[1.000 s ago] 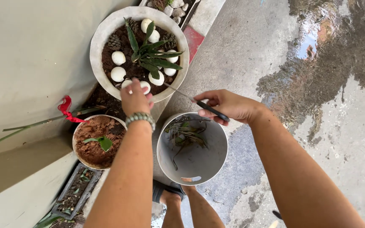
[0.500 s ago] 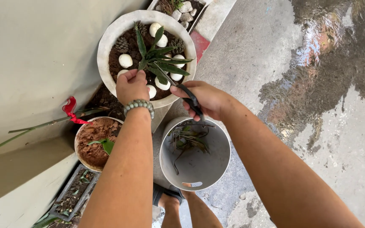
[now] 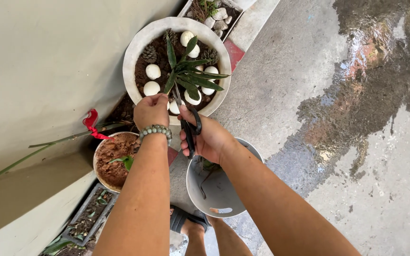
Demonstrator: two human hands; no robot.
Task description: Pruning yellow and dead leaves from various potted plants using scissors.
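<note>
**Scissors at the plant's base**

Seen from the head camera, the right hand point(image 3: 205, 137) gripped black scissors point(image 3: 189, 124), blades reaching forward into the green plant point(image 3: 191, 76). Just beside it, the left hand point(image 3: 152, 110) was closed, pinching a leaf at the plant's base. A slip looked possible: the blades sat near the left fingers and healthy leaves. Ahead of both hands, the round pot point(image 3: 138, 42) held soil, white stones and pinecones. Beneath the right wrist, a grey bucket point(image 3: 224, 199) held cut leaves. Left of the forearm, a smaller pot point(image 3: 112, 161) held reddish soil and a seedling.
</note>
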